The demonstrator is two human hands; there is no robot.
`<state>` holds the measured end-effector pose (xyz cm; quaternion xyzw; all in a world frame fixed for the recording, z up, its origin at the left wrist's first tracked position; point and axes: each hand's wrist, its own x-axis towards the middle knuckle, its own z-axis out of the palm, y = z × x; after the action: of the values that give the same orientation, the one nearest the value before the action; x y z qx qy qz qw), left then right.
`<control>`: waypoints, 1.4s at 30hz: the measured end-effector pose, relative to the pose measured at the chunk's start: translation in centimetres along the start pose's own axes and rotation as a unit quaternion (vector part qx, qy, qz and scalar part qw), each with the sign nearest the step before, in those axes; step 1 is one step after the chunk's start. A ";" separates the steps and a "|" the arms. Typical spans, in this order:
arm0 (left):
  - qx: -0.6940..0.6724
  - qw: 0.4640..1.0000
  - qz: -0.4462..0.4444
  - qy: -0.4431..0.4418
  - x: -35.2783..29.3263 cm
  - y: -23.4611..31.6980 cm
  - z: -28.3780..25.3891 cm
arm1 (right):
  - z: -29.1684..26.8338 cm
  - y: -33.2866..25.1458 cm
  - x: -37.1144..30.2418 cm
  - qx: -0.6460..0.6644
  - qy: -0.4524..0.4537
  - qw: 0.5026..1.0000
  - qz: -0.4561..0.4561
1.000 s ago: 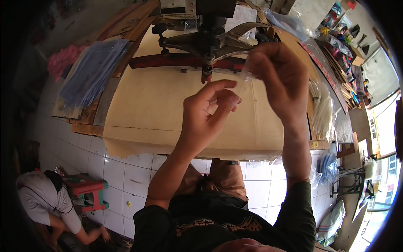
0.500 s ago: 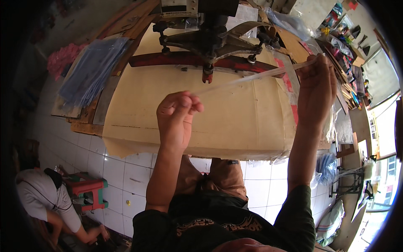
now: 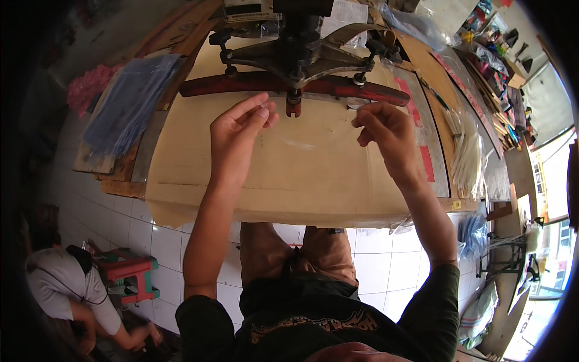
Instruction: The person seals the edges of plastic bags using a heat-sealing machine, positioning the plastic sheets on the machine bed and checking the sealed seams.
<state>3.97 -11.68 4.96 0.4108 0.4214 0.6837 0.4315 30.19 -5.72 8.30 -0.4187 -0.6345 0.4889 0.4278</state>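
A thin, clear plastic strip [image 3: 297, 145] sags between my two hands, faint against the tan sheet [image 3: 301, 187] that covers the worktable. My left hand [image 3: 238, 130] pinches one end between thumb and fingers, just in front of the left part of the red press bar [image 3: 235, 83]. At the other end, my right hand [image 3: 392, 136] is closed with curled fingers near the bar's right end. Where the strip enters the right fingers is hard to see. A small notched red fitting [image 3: 293, 108] hangs from the bar's middle, between and beyond my hands.
The dark press head [image 3: 295, 54] stands over the table's far side. Blue plastic sheets [image 3: 129, 102] lie at left beside a pink bundle [image 3: 90, 90]. Pale strips [image 3: 469, 154] and a pen [image 3: 434, 93] lie at right. Another person [image 3: 72, 289] bends near a red-green stool [image 3: 129, 274].
My right hand has come left and down toward the table's middle, and my left hand has moved slightly up and left. The strip, stretched straight before, now hangs slack.
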 end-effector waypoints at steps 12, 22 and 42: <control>0.418 0.901 0.111 -0.042 6.1 -3.3 -0.8 | 1.6 5.4 5.9 -0.405 0.047 0.913 0.003; 0.467 0.855 0.215 -0.071 7.4 -5.3 -1.5 | 2.5 5.7 6.7 -0.454 0.097 0.885 0.014; 0.606 0.704 0.330 -0.168 6.6 -4.3 -2.5 | 2.6 5.1 5.2 -0.544 0.030 0.821 -0.170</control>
<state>0.77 -4.88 1.49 0.8048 0.5029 0.2994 -0.0993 26.77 -0.55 3.58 -0.4835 -0.8453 -0.0291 0.2254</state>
